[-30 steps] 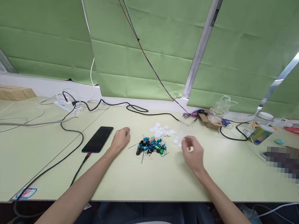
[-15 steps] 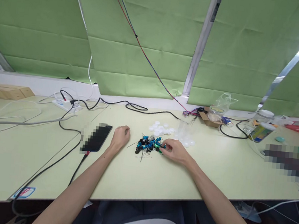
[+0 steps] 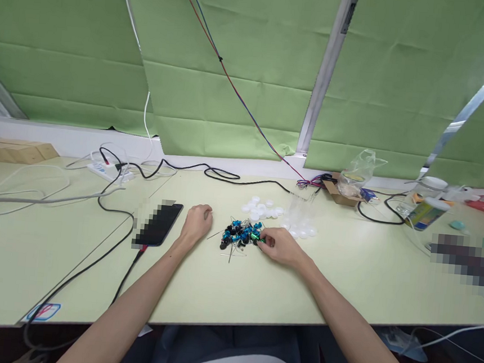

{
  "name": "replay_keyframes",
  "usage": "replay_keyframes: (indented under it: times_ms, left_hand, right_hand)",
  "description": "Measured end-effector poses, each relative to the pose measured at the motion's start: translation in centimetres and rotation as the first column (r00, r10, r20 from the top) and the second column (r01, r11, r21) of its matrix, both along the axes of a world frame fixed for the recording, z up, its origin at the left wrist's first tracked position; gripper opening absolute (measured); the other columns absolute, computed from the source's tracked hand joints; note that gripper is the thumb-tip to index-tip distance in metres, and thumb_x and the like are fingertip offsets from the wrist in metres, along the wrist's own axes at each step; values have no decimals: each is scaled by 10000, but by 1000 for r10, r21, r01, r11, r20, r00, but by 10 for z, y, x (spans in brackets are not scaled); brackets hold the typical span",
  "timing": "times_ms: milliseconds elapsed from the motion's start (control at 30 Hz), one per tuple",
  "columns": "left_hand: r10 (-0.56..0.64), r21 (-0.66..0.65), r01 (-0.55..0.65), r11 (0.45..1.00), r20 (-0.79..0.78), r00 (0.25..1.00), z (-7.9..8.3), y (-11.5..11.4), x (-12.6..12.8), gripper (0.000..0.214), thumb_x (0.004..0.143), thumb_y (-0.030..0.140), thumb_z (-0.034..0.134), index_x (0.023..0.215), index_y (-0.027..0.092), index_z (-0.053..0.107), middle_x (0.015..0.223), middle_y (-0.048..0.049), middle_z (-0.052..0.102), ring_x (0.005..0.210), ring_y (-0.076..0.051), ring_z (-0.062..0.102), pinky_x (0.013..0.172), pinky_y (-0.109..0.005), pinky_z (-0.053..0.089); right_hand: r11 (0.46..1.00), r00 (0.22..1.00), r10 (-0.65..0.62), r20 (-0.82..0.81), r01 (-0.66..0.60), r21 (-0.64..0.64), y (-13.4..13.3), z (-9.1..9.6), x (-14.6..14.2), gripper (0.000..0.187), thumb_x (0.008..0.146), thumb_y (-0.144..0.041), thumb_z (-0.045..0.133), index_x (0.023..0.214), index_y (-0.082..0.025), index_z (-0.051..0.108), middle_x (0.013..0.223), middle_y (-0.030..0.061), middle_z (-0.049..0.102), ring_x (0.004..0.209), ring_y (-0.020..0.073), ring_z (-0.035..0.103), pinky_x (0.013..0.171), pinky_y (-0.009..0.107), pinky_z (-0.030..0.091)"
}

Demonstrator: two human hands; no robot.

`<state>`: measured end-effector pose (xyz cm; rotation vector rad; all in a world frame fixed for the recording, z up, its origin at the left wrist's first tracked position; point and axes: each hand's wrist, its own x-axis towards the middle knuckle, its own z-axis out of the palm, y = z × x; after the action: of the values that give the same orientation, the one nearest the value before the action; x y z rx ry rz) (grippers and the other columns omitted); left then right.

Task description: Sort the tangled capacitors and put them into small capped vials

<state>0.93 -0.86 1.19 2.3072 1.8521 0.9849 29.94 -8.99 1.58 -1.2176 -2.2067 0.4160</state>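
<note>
Pile of parts [image 3: 237, 235] lies right of the phone [image 3: 166, 225]. Left hand [image 3: 196, 223], loosely curled, rests just right of the phone. Right hand [image 3: 281, 246] meets the pile's side farthest from the phone; grip cannot be determined.

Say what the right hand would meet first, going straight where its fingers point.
The right hand would probably meet the pile of blue and black parts just ahead; whether it touches is unclear.
</note>
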Motion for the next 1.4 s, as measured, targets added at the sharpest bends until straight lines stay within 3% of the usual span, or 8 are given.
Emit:
replay_keyframes:
  times_ms: [133, 267, 400, 500, 767, 1000, 1200, 1400]
  left_hand:
    - [-24, 51, 23, 998, 25, 999, 8, -13, 13, 323, 845, 221, 428, 982, 127, 705, 1049, -136, 732, 1029, -296, 643, 947, -409, 465]
    - [-208, 181, 183, 966, 127, 970, 20, -35, 34, 253, 894, 269, 487, 990, 162, 696, 967, -90, 730, 960, -246, 641, 886, -367, 480]
    - [-471, 221, 444, 869, 91, 877, 25, -53, 53, 210, 898, 296, 559, 1032, 182, 673, 924, -73, 699, 908, -213, 621, 830, -343, 487]
    - [-588, 214, 566, 796, 48, 808, 23, -60, 60, 228, 872, 306, 624, 1071, 195, 641, 953, -71, 681, 913, -206, 601, 814, -336, 490]
    - [-566, 136, 550, 824, 147, 811, 18, -63, 62, 219, 878, 271, 628, 1085, 205, 598, 963, -50, 645, 841, -170, 608, 743, -296, 498]
    - [-597, 79, 592, 802, 143, 790, 18, -66, 65, 247, 923, 246, 554, 1164, 215, 594, 1052, -61, 671, 931, -183, 621, 819, -314, 501]
    - [-605, 75, 601, 796, 142, 784, 22, -67, 65, 289, 961, 267, 484, 1207, 218, 626, 1047, -71, 698, 963, -193, 633, 873, -333, 500]
    - [-461, -15, 515, 857, 425, 779, 30, -66, 68, 283, 923, 372, 532, 1060, 180, 687, 1061, -92, 713, 907, -207, 656, 819, -332, 515]
  right_hand:
    - [999, 993, -27, -116, 25, -20, 2, 0, 1, 77, 837, -239, 602, 807, -181, 645, 637, -13, 591, 572, 114, 487, 555, 235, 344]
    - [995, 953, -95, -289, 86, -43, 4, 1, -3, 121, 845, -289, 608, 816, -181, 653, 614, -21, 564, 549, 109, 470, 549, 236, 365]
    - [987, 865, -139, -482, 85, -133, 11, 5, -17, 225, 831, -401, 637, 840, -178, 661, 632, -16, 564, 538, 111, 461, 518, 238, 372]
    - [989, 829, -93, -551, 11, -150, 16, 10, -32, 283, 823, -458, 645, 798, -176, 654, 610, -16, 561, 537, 113, 462, 511, 238, 371]
    - [981, 777, -75, -625, -57, -188, 15, 9, -46, 306, 789, -467, 691, 719, -173, 640, 575, -30, 529, 527, 104, 422, 489, 235, 323]
    - [982, 821, -78, -565, -33, -183, 13, 4, -40, 310, 791, -462, 693, 693, -177, 621, 558, -45, 482, 535, 102, 402, 504, 236, 318]
    - [995, 904, -52, -424, 10, -101, 13, 7, -28, 321, 902, -441, 545, 785, -172, 674, 622, -10, 576, 561, 115, 455, 546, 244, 357]
    - [998, 962, -68, -265, 63, -25, 14, 11, -6, 220, 890, -351, 581, 801, -178, 682, 627, -6, 616, 550, 117, 485, 564, 242, 369]
